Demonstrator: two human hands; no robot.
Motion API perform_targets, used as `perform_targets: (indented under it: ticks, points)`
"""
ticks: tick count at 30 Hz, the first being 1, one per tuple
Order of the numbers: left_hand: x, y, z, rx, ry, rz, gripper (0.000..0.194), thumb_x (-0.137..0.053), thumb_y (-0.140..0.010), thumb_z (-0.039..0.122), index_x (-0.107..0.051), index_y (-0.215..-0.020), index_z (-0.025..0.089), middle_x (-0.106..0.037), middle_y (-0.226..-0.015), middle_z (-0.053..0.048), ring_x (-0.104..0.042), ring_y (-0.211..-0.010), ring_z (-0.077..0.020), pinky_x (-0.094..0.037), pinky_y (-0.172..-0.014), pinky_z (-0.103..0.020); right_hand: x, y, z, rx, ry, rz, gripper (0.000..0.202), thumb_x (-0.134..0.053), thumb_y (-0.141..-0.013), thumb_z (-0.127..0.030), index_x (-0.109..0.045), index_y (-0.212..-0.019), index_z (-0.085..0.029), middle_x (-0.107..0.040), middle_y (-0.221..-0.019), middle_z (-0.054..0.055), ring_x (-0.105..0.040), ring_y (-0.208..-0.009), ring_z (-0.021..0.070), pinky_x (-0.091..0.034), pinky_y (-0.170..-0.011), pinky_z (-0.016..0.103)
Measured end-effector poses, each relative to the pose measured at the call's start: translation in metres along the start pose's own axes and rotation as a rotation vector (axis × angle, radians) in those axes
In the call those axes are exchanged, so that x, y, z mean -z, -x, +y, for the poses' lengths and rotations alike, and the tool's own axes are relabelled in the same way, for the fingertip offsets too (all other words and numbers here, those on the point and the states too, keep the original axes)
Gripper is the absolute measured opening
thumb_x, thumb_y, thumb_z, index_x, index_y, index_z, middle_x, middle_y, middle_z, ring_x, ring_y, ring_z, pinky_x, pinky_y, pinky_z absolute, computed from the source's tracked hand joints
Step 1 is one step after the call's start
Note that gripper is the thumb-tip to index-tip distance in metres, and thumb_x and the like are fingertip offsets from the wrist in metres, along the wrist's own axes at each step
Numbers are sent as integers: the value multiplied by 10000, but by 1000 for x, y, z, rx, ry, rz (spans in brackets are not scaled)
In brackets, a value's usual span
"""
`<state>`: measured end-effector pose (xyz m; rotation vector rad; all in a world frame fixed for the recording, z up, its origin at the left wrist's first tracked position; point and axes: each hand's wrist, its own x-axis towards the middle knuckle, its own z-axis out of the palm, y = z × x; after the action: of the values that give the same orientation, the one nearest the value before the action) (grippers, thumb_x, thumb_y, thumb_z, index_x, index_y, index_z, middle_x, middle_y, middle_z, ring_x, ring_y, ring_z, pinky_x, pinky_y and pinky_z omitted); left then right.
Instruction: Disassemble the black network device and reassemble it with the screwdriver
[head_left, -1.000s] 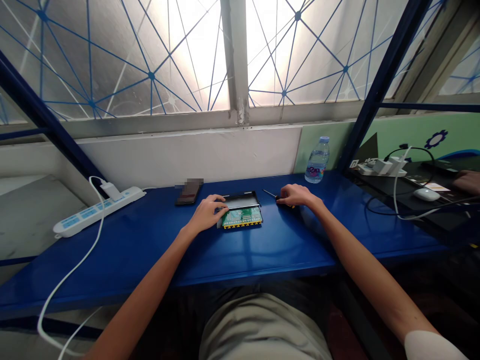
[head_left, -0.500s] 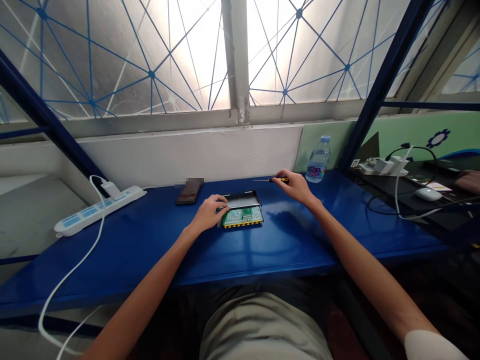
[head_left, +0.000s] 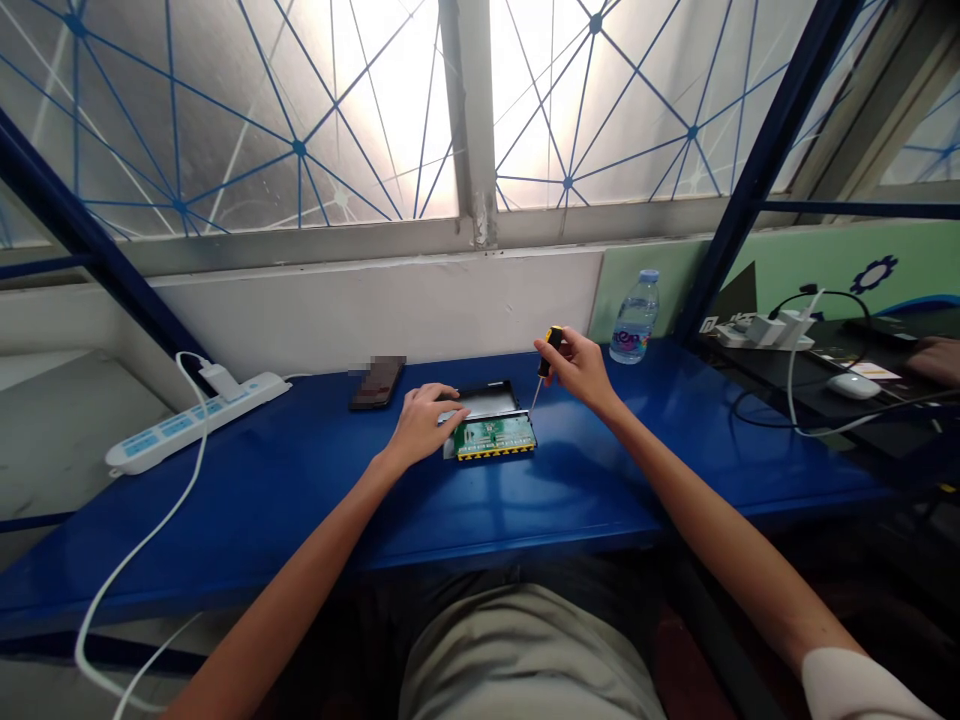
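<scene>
A green circuit board (head_left: 495, 436) with a yellow-and-black front edge lies on the blue table (head_left: 600, 480). Behind it is an open black case part (head_left: 491, 400) with a pale inside. My left hand (head_left: 427, 420) holds the left end of the device, its thumb over the board's back left corner. In my right hand (head_left: 577, 365) is a yellow-and-black screwdriver (head_left: 551, 350), gripped by its handle between thumb and fingers. The shaft slants down, its tip at or just above the right end of the device, near the board's back right corner.
A dark phone (head_left: 379, 383) lies behind my left hand. The water bottle (head_left: 635, 318) stands at the back right. On the left are a white power strip (head_left: 199, 422) and its cable. Another table at the right holds a mouse (head_left: 853, 387) and cables; a person's hand (head_left: 937, 360) shows there.
My right hand has turned the screwdriver from level to pointing down, and its tip has come to the device. The board has shifted slightly right and towards me, with my left hand still on it.
</scene>
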<state>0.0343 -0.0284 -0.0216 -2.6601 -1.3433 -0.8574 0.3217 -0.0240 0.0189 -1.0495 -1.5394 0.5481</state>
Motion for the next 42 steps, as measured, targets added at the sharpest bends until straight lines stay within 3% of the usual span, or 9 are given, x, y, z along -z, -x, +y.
perform_targets:
  ticks: [8,11,16,23,42]
  points:
    - [-5,-44,49,18,266,13,217,-619,-937,352,-802,-962,238,-774,-994,-38,-658,-974,-241,-501,-885,-373,-32,-12,-22,119,96,-44,454,-568,-865,-692,-498,-847,-244,-638,-624,-21,-588,-454,140,-426,-475,254]
    - [-13,-57,60,2,329,-42,159,-665,-901,300,-807,-937,236,-786,-983,-23,-676,-935,-228,-509,-863,-352,-39,-10,-22,181,174,-22,421,-579,-882,-645,-505,-838,-233,-621,-606,-22,-584,-492,137,-411,-507,246]
    - [-26,-58,61,0,324,-85,149,-662,-867,229,-808,-840,221,-792,-902,-22,-694,-914,-231,-513,-837,-332,-37,-3,-17,180,237,-20,423,-554,-893,-656,-525,-875,-234,-638,-644,-14,-589,-541,141,-400,-528,244]
    - [-36,-51,61,12,366,-108,147,-658,-863,214,-805,-869,205,-796,-910,-23,-708,-898,-221,-520,-824,-312,-33,-1,-16,150,267,-43,437,-546,-892,-672,-581,-976,-244,-663,-676,11,-624,-599,170,-402,-539,254]
    - [-40,-47,57,-13,364,-138,141,-670,-845,180,-807,-855,212,-795,-904,-26,-716,-911,-224,-525,-832,-304,-35,5,-14,146,294,-84,451,-522,-899,-681,-597,-967,-241,-656,-652,10,-613,-590,174,-400,-544,269]
